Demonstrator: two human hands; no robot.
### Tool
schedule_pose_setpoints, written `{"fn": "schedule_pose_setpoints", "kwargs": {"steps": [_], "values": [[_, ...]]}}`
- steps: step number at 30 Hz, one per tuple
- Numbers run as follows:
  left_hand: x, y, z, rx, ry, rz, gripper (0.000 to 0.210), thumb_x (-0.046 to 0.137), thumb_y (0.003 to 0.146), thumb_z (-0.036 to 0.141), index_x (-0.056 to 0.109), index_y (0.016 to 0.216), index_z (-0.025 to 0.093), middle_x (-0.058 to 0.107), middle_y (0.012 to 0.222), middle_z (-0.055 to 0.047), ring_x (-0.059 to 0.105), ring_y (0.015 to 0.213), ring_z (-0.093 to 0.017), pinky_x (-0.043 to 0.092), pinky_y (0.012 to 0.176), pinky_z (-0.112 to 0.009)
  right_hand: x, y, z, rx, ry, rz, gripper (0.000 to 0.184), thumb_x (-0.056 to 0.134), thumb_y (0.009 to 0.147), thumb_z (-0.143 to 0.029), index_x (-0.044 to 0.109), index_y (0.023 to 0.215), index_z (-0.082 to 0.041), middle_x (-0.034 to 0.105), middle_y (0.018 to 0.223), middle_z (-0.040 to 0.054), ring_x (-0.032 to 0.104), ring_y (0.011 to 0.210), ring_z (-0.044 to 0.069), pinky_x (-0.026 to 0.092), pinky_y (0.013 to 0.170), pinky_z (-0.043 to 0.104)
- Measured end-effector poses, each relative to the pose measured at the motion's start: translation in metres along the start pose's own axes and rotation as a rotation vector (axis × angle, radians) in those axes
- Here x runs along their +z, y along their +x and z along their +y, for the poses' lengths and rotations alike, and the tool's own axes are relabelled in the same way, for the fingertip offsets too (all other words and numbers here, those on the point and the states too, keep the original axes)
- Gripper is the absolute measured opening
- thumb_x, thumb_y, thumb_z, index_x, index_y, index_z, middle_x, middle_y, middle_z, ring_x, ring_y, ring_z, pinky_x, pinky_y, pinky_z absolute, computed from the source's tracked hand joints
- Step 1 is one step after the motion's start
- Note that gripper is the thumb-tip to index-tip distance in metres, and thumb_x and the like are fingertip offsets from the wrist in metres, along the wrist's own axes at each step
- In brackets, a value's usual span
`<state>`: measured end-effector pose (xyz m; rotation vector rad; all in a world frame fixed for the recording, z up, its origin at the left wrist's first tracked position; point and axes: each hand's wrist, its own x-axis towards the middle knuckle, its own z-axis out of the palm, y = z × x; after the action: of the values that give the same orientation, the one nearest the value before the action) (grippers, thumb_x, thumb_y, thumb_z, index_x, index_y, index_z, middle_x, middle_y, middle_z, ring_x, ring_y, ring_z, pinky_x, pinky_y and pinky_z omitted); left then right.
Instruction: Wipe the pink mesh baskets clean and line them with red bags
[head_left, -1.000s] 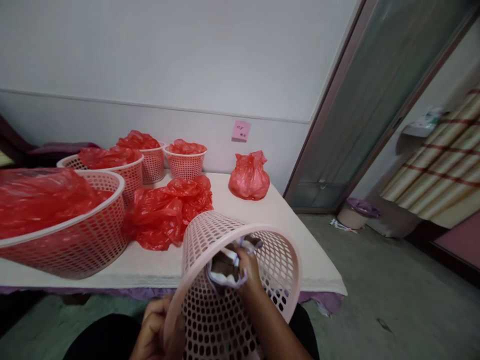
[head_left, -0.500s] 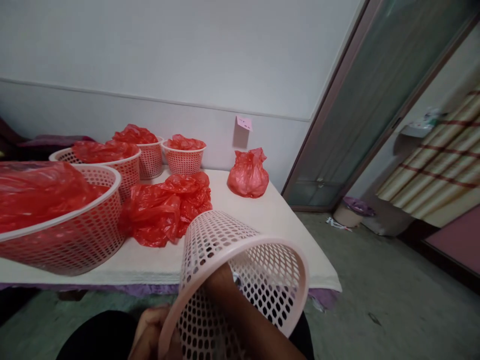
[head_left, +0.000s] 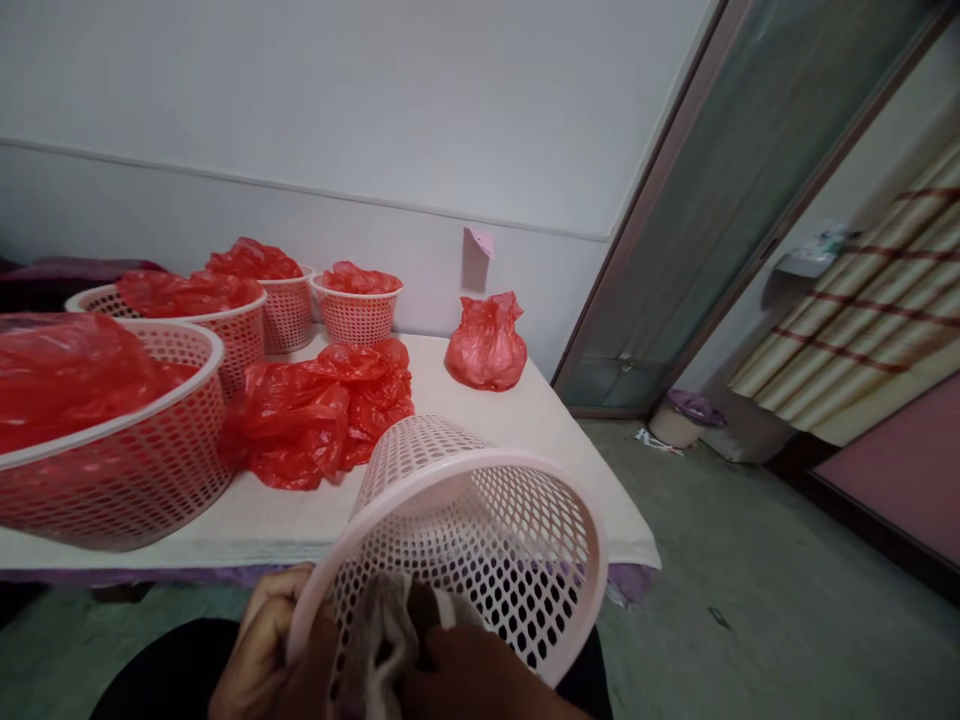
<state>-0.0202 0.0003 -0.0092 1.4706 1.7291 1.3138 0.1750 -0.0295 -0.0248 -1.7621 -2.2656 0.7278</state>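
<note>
A pale pink mesh plastic basket (head_left: 540, 500) lies tilted on its side over my lap, its wide mouth facing me. My left hand (head_left: 262, 640) is closed round the rim on the left side, thumb within and fingers outside. Just inside the mouth, my right hand (head_left: 469, 665) grips a greyish-white cloth (head_left: 390, 625) near the lower left wall; my fingertips are partly hidden by the cloth. Beyond the basket a crumpled heap of red plastic bags (head_left: 322, 410) lies on the white-covered table (head_left: 495, 425).
Several pink baskets stuffed with red bags stand at left, the nearest a large basket (head_left: 135, 470). A knotted red bag (head_left: 487, 345) sits near the wall under a pink note (head_left: 480, 243). A bin (head_left: 679, 420) stands on the floor at right.
My right hand has drawn back from deep inside the basket toward its mouth, bringing the cloth into sight. My left hand keeps its hold on the rim. The view has shifted slightly right.
</note>
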Motion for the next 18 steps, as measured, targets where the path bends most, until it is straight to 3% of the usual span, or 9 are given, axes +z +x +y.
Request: {"fn": "schedule_pose_setpoints", "kwargs": {"steps": [3, 7, 9, 11, 13, 16, 18], "values": [[0.003, 0.001, 0.011, 0.086, 0.008, 0.02, 0.024, 0.059, 0.074, 0.047, 0.068, 0.073, 0.025, 0.066, 0.08, 0.002, 0.062, 0.065, -0.013, 0.049, 0.059, -0.018, -0.028, -0.017, 0.008, 0.229, -0.061, 0.138, 0.018, 0.054, 0.084, -0.025, 0.072, 0.085, -0.022, 0.069, 0.073, 0.0066, 0.062, 0.061, 0.019, 0.039, 0.05, 0.026], [0.006, -0.002, 0.021, 0.148, 0.009, -0.07, 0.024, 0.059, 0.075, 0.046, 0.064, 0.07, 0.024, 0.067, 0.086, 0.001, 0.065, 0.071, -0.014, 0.05, 0.062, -0.017, -0.081, -0.021, 0.024, 0.143, -0.422, 0.402, 0.033, 0.051, 0.084, -0.011, 0.067, 0.11, -0.023, 0.066, 0.094, 0.0094, 0.062, 0.08, 0.023, 0.047, 0.071, 0.032], [0.006, -0.003, 0.022, 0.161, 0.013, -0.063, 0.025, 0.059, 0.075, 0.047, 0.064, 0.071, 0.024, 0.067, 0.088, 0.001, 0.066, 0.074, -0.014, 0.05, 0.063, -0.017, -0.093, -0.015, 0.031, 0.172, -0.57, 0.497, 0.037, 0.051, 0.086, -0.011, 0.063, 0.12, -0.021, 0.065, 0.099, 0.0127, 0.061, 0.088, 0.027, 0.047, 0.08, 0.038], [0.007, -0.003, 0.021, 0.168, 0.013, -0.025, 0.025, 0.059, 0.075, 0.047, 0.064, 0.068, 0.024, 0.067, 0.085, 0.001, 0.065, 0.071, -0.013, 0.05, 0.063, -0.017, -0.087, -0.003, 0.038, 0.217, -0.605, 0.473, 0.036, 0.049, 0.087, -0.011, 0.063, 0.12, -0.018, 0.065, 0.102, 0.0165, 0.062, 0.092, 0.03, 0.048, 0.081, 0.04], [0.008, -0.004, 0.018, 0.175, -0.006, -0.027, 0.028, 0.06, 0.074, 0.046, 0.061, 0.059, 0.023, 0.067, 0.087, 0.0, 0.065, 0.073, -0.014, 0.05, 0.063, -0.018, -0.067, 0.01, 0.045, 0.248, -0.556, 0.348, 0.036, 0.045, 0.085, -0.006, 0.067, 0.113, -0.015, 0.067, 0.102, 0.0188, 0.065, 0.091, 0.031, 0.05, 0.076, 0.039], [0.011, -0.007, 0.011, 0.151, -0.052, -0.117, 0.029, 0.064, 0.072, 0.042, 0.056, 0.052, 0.022, 0.068, 0.102, -0.002, 0.067, 0.086, -0.017, 0.052, 0.067, -0.019, -0.029, 0.026, 0.054, 0.246, -0.421, 0.221, 0.046, 0.043, 0.078, 0.001, 0.066, 0.115, -0.013, 0.067, 0.109, 0.0198, 0.067, 0.091, 0.031, 0.051, 0.074, 0.038], [0.013, -0.01, 0.008, 0.128, -0.091, -0.164, 0.024, 0.064, 0.07, 0.036, 0.056, 0.053, 0.022, 0.068, 0.113, -0.002, 0.067, 0.094, -0.019, 0.053, 0.076, -0.021, -0.01, 0.035, 0.055, 0.174, -0.249, 0.216, 0.052, 0.047, 0.073, 0.0, 0.064, 0.12, -0.017, 0.067, 0.116, 0.0163, 0.067, 0.092, 0.029, 0.051, 0.077, 0.036]]}}
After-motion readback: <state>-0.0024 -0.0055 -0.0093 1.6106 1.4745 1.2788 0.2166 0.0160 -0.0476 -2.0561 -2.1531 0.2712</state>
